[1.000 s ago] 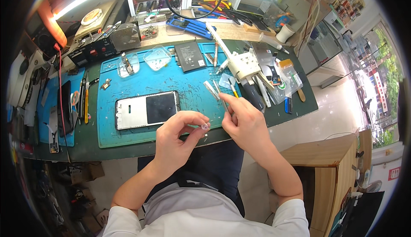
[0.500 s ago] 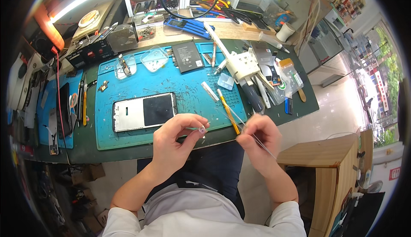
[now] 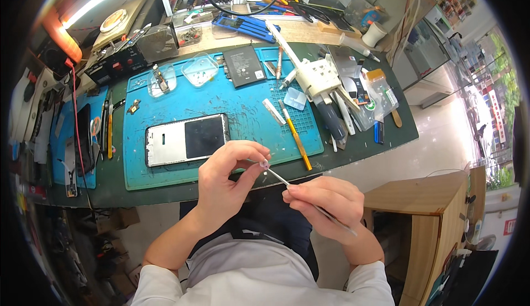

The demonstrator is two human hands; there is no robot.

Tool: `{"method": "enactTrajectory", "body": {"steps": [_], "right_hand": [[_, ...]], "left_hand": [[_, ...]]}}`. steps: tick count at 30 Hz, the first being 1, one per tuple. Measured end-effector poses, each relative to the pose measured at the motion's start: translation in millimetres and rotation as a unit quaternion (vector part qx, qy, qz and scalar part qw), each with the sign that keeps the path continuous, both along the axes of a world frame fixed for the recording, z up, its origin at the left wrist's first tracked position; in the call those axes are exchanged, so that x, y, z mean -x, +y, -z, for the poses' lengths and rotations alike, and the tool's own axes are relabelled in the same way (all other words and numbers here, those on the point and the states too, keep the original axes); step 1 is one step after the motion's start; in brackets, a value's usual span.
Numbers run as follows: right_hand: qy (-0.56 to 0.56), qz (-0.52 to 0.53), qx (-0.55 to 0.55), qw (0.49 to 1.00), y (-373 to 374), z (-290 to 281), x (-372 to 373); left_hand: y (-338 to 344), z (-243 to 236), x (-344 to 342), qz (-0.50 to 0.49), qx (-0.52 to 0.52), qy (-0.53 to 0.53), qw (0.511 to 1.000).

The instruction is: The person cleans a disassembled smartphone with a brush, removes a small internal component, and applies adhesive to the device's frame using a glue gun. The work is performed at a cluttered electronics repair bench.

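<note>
My left hand (image 3: 225, 179) pinches a small pinkish translucent piece (image 3: 264, 165) between thumb and fingers. My right hand (image 3: 327, 205) holds a slender silver metal tool (image 3: 275, 177), its tip at that small piece. Above the hands on the blue mat (image 3: 135, 173) lie an opened phone body (image 3: 164, 143) with a silver and black inside, a yellow-handled tool (image 3: 297, 143) and a short pale strip (image 3: 274, 111). What exactly the small piece is, I cannot tell.
A black battery (image 3: 243, 66), clear containers (image 3: 200, 69), a white tool head with handle (image 3: 317, 79) and several tools crowd the back and right of the desk (image 3: 386, 140). A black power unit (image 3: 113, 68) stands back left. A wooden cabinet (image 3: 408, 195) is at lower right.
My right hand has left the tools on the mat, moved down and right with the metal tool, and brought its tip to the piece in my left hand. The yellow-handled tool shifted downward.
</note>
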State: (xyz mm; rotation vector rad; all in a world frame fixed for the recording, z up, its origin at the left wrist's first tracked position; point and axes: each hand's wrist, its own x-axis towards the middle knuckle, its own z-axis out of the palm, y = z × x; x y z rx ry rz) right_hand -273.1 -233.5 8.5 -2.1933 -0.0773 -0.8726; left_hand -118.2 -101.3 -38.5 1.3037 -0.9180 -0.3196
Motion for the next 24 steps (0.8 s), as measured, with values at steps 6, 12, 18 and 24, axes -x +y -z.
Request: {"method": "enactTrajectory", "body": {"steps": [6,12,18,24], "right_hand": [[0.009,0.009,-0.015,1.000,-0.2,3.9,-1.8],[0.008,0.015,-0.008,1.000,0.7,4.3,-2.7],[0.011,0.021,-0.002,1.000,0.9,3.7,-2.3],[0.009,0.021,-0.020,1.000,1.7,3.0,-0.5]], "left_hand": [[-0.1,-1.8,0.8,0.002,-0.001,0.005,1.000],[-1.1,-2.0,1.0,-0.005,-0.004,-0.004,1.000],[-1.8,-2.0,1.5,-0.008,-0.009,-0.011,1.000],[-1.3,-1.5,1.3,0.003,-0.008,0.000,1.000]]}}
